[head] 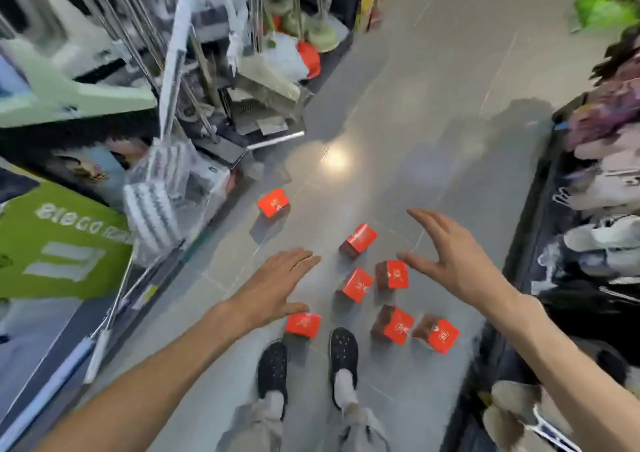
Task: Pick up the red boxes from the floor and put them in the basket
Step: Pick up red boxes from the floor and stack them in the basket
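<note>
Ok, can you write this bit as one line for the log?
phase: reaching | left hand: open, empty | right hand: open, empty | red boxes: seven on floor | basket: unseen

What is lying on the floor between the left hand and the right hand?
In the head view, two red boxes lie on the floor between the left hand and the right hand; a third sits beneath the right thumb.

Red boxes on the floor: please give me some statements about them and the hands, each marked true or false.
1. Seven red boxes lie on the floor. True.
2. The right hand grips a box. False: it is open and holds nothing.
3. The left hand is open. True.
4. A basket stands between the shoes. False: no basket shows there.
</note>
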